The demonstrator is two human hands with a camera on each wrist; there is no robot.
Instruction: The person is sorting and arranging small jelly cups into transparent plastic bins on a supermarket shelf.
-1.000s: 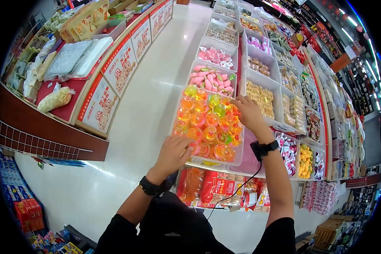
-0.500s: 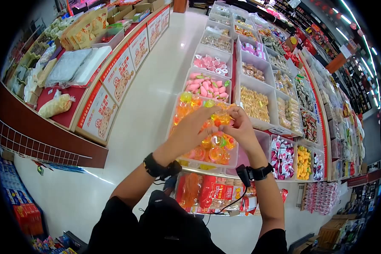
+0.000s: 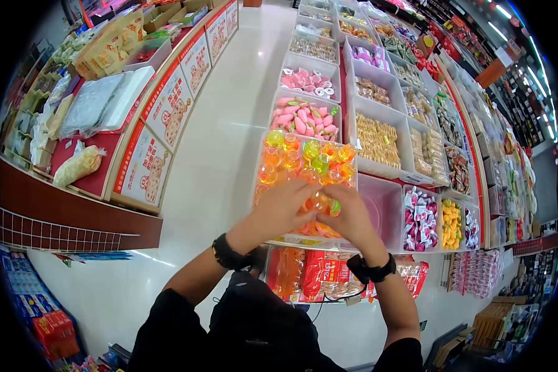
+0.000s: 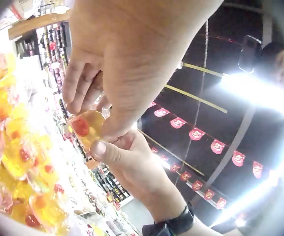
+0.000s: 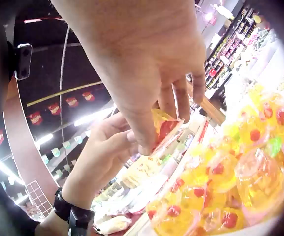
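Both hands meet low over the near half of a clear bin (image 3: 252,186) of orange and yellow jelly cups (image 3: 270,175). The left hand (image 3: 278,208) and the right hand (image 3: 347,214) hold one jelly cup between them. In the left wrist view this yellow cup with a red centre (image 4: 85,127) lies between the left hand's fingers and thumb, and the right thumb (image 4: 105,151) presses its lower edge. From the right wrist view, the right hand (image 5: 149,73) pinches the cup (image 5: 165,130), with the left hand (image 5: 95,155) against its other side.
Bins of pink peach-shaped sweets (image 3: 304,118) and wrapped biscuits (image 3: 377,141) stand beyond and to the right. A pink-floored bin (image 3: 381,208) adjoins the jelly bin. Red packs (image 3: 328,273) hang below the front edge. A display counter (image 3: 99,152) lies left across the aisle.
The hands, first apart at the left side and far right corner of the jelly bin, have come together around one cup. Since half a second ago they have moved slightly nearer the body.
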